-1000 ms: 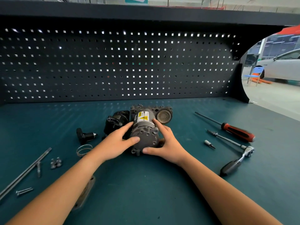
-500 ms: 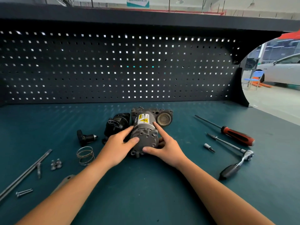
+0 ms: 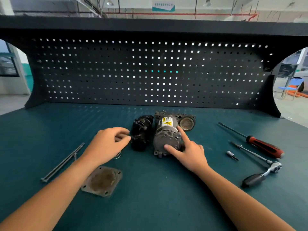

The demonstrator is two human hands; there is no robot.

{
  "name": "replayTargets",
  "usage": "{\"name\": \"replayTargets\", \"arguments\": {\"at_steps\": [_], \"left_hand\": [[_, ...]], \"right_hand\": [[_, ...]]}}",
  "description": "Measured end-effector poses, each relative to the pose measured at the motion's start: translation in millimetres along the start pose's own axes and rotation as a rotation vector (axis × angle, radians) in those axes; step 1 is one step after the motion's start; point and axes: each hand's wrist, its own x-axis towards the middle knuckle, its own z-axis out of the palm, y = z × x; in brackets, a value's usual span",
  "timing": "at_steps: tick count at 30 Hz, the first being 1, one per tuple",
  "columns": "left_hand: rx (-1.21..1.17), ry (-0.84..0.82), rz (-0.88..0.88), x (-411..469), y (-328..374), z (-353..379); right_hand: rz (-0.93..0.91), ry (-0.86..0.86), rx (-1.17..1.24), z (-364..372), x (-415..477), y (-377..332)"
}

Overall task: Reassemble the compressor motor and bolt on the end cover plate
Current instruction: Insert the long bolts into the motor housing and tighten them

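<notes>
Bench (image 3: 150,205) reads flat teal on my feed. Pegboard (image 3: 100,77): black, with a regular grid of small square holes, most showing white, a few teal. Motor (image 3: 166,139): dull grey metal. Its label (image 3: 166,121) is yellow and white. Part (image 3: 141,130) beside it: glossy black. Plate (image 3: 101,180): grey rim, rust-brown disc. Screwdriver (image 3: 265,148): red-and-black handle. Ratchet (image 3: 261,174): black grip, silver head. Rod (image 3: 63,162): grey.

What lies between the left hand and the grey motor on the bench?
A black housing part lies between the left hand and the grey motor; the head view shows it.
</notes>
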Motion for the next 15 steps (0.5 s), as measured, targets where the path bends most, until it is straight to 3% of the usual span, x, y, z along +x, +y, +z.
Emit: {"name": "replayTargets", "arguments": {"at_steps": [4, 8, 11, 15], "left_hand": [[0.082, 0.116, -0.237, -26, -63, -69], [0.204, 0.010, -0.439, -58, -118, -117], [0.267, -0.130, -0.474, -73, -136, -118], [0.330, -0.131, -0.440, -74, -140, -110]], "right_hand": [[0.010, -0.005, 0.009, -1, 1, 0], [0.022, 0.001, 0.027, -2, -1, -2], [0.035, 0.004, 0.053, -3, -3, -3], [0.053, 0.010, 0.068, -3, -4, -3]]}}
